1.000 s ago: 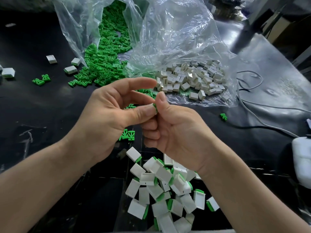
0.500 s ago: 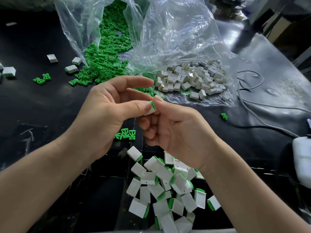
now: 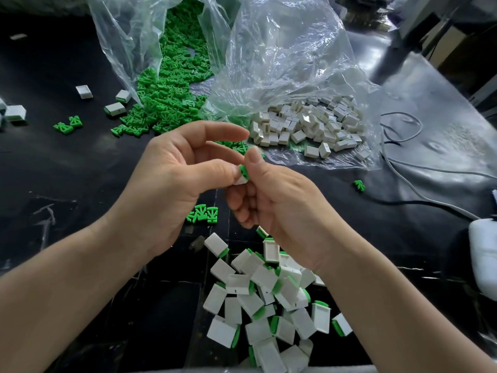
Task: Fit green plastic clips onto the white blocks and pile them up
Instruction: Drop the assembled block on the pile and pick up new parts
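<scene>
Green clip [image 3: 244, 171] pinched in right hand [image 3: 279, 205], white block [image 3: 240, 181] in left hand [image 3: 172, 184].

Black glossy table [image 3: 53, 162] up top carries two clear bags; the left bag [image 3: 121, 49] spills green clips [image 3: 166, 103], the right bag [image 3: 282, 63] holds white blocks [image 3: 309, 125]; stray blocks [image 3: 84, 92] and loose clips [image 3: 67, 125] lie far left; down front, a pile of clipped blocks [image 3: 269, 292]; grey cables [image 3: 403, 168] trail right.

White block [image 3: 240, 180], green clip [image 3: 244, 170] on its end, held aloft; clipped blocks [image 3: 269, 292] piled below; loose clips [image 3: 172, 84], blocks [image 3: 304, 125] beyond.
</scene>
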Demonstrator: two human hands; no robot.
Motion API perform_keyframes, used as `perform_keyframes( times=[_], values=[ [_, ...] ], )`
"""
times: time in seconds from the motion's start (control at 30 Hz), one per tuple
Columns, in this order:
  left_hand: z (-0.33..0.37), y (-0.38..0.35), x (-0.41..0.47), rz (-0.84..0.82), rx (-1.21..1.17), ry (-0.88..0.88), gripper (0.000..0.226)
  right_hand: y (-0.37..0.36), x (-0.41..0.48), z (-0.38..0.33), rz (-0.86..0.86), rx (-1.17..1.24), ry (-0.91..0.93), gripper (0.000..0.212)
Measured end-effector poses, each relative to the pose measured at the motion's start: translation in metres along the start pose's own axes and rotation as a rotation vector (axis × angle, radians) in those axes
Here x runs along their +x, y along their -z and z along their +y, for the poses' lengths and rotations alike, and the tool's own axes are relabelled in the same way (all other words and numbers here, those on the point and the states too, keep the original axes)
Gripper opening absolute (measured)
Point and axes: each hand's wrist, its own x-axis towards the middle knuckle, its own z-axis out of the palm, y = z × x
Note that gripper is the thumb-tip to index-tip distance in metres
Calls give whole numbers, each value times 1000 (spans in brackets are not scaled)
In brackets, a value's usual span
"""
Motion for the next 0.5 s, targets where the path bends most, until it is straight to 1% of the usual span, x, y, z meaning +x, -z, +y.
perform_keyframes(
  times=[0.1, 0.2, 0.37, 0.5],
  values=[
    [-1, 1, 0, 7, 13, -5, 29, 0, 0, 0, 14, -65, 7, 45],
    [-2, 1, 0, -10, 32, -12, 31, -1, -1, 0, 18, -79, 20, 41],
    [-3, -1, 1, 7, 9, -27, 28, -4, -1, 2, 102, -216, 86, 43],
    [-4, 0, 1, 8, 13, -21, 26, -4, 0, 3, 128, -340, 124, 45]
  ],
)
